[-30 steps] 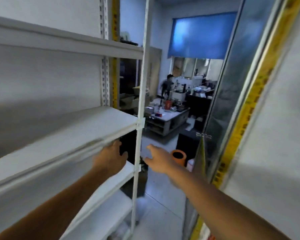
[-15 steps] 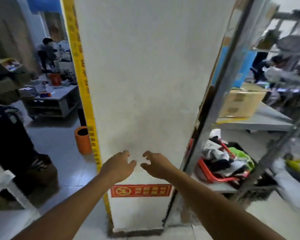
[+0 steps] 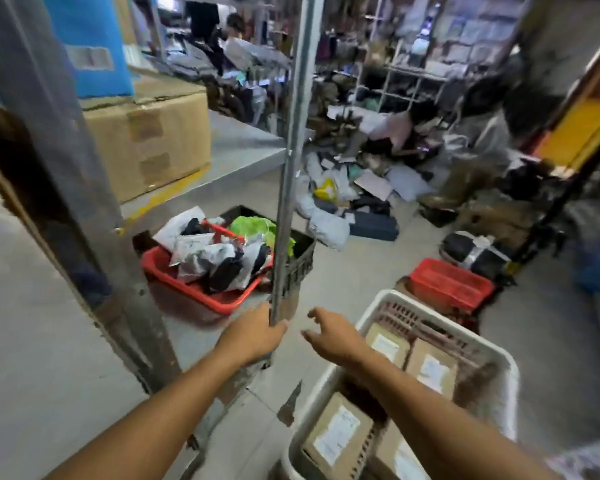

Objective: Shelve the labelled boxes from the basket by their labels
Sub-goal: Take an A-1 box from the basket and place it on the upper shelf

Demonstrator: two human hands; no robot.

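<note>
A white plastic basket [image 3: 430,317] stands on the floor at the lower right. It holds several brown cardboard boxes with white labels, such as one box [image 3: 336,436] at the near end and another box [image 3: 432,370] further in. My right hand [image 3: 333,336] hovers empty over the basket's left rim, fingers loosely spread. My left hand [image 3: 253,336] is just left of it, in front of a grey metal post [image 3: 291,161], fingers relaxed and holding nothing.
A grey metal shelf [image 3: 236,150] carries a big cardboard carton [image 3: 146,136]. Under it sit a red tray of bagged items [image 3: 201,292] and a black crate [image 3: 297,261]. A red basket [image 3: 451,284] and heaps of parcels [image 3: 361,188] crowd the floor beyond.
My view has swung right, from the white shelves past a white pillar to the floor with the basket. Both hands stay empty and out in front.
</note>
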